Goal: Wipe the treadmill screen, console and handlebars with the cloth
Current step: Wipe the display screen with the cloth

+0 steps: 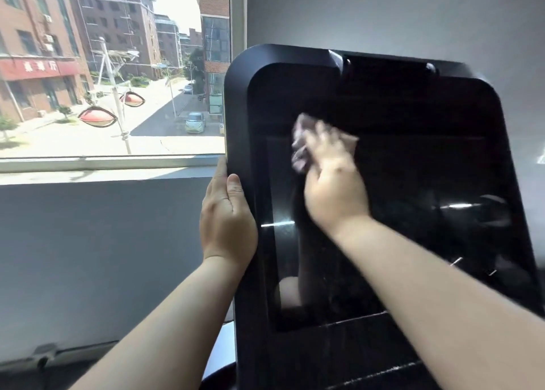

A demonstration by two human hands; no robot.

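Your right hand [333, 183] presses a pale, crumpled cloth [300, 142] against the upper left of the dark treadmill screen [413, 212], fingers seemingly spread flat over it, though blur softens them; your left hand [228, 221] grips the left edge of the black console [239, 95], thumb on the front, fingers hidden behind; the handlebars are out of view. To do this pass well, use that left-hand grip to steady the panel; work in overlapping strokes from the top down, with light pressure on the glass and the cloth bunched under the palm rather than trailing; the streaks low on the panel look to need attention. No brand shows on the console; through the window [118, 65] a red shop sign [38, 67] carries white Chinese characters, too soft to read with certainty.
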